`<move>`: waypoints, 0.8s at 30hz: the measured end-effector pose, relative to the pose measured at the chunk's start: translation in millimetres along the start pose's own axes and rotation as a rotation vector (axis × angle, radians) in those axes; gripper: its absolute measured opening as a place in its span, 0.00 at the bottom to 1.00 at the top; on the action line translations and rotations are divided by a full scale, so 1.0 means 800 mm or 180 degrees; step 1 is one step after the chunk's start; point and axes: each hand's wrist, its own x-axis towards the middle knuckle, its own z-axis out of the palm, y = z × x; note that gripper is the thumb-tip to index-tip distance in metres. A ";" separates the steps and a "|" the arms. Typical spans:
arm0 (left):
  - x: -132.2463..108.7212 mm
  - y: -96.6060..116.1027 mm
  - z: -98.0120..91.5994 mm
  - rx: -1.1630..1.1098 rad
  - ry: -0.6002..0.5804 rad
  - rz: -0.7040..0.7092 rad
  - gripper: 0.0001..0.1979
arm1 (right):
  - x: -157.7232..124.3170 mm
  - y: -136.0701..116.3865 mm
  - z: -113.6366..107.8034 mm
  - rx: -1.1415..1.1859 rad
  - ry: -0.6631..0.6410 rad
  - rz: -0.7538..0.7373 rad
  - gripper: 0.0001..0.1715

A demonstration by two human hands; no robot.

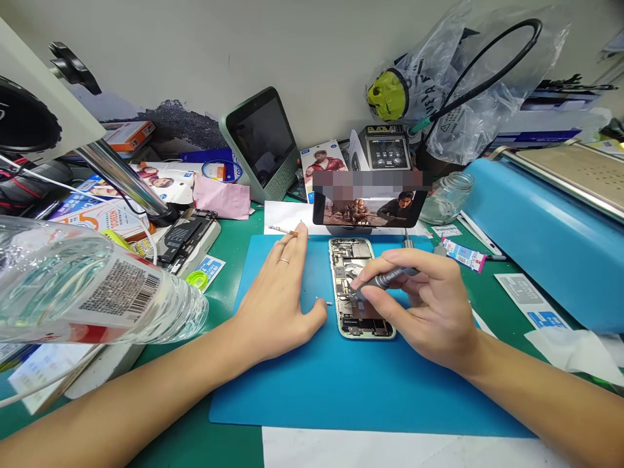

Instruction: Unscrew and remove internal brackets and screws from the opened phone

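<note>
An opened smartphone with a pale green frame lies on the blue mat, its inner boards and screws showing. My right hand pinches a dark grey screwdriver, tilted over the middle of the phone; its tip is hard to make out. To the phone's left, my left hand rests on the mat with fingers stretched out and a ring on one of them. By its fingertips lies a thin flex cable. A tiny metal piece sits near the left thumb.
A propped phone playing a video stands behind the mat. At left are a big water bottle, a metal stand post and another opened phone. A glass jar and a blue machine stand at right.
</note>
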 end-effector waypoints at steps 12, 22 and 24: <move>0.000 -0.001 -0.001 -0.0016 -0.0001 0.0015 0.51 | -0.002 0.004 0.000 0.0026 0.0093 0.0146 0.35; 0.000 0.000 0.000 -0.0023 -0.0023 -0.0003 0.51 | -0.006 0.004 -0.002 -0.0034 0.0038 0.0089 0.37; 0.000 0.000 0.001 -0.0015 -0.0032 -0.0019 0.51 | -0.005 0.004 -0.003 -0.0087 0.0030 0.0030 0.37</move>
